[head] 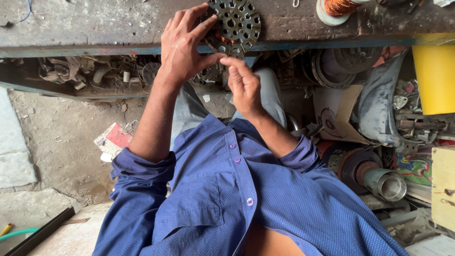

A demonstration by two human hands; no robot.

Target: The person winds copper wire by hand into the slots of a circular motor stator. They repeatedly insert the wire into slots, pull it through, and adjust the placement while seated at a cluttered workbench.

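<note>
Nearest the camera, a blue buttoned shirt (pixel 246 189) with rolled sleeves fills the lower frame, and both forearms are raised from it toward the table (pixel 95 23). The right hand (pixel 244 83) is held below the table edge with its fingers curled and the forefinger stretched toward the left thumb; whether a fine wire is pinched there cannot be told. The left hand (pixel 182 45) is spread and gripping the perforated round metal disc (pixel 234 23), fingertips on its rim and thumb beneath. That disc is seen lying at the very edge of the worn table, partly overhanging it, with copper-coloured winding visible underneath.

Several risks are judged from this. Since the disc overhangs, it could be tipped off the edge if the left grip is loosened, and it would drop among the scrap parts on the shelf (pixel 95 73) below. Any thin strand stretched between the two hands could be snapped or kinked by an abrupt pull, and the slot edges of the disc look sharp enough for insulation to be scraped or a fingertip to be nicked. Further back, a spool of copper wire (pixel 339 8) is stood near the table's far side; it could be dragged over if its wire is tugged. To the right, a yellow container (pixel 435 73) and a metal cylinder (pixel 384 182) are crowded close to the elbow and could be knocked.
</note>
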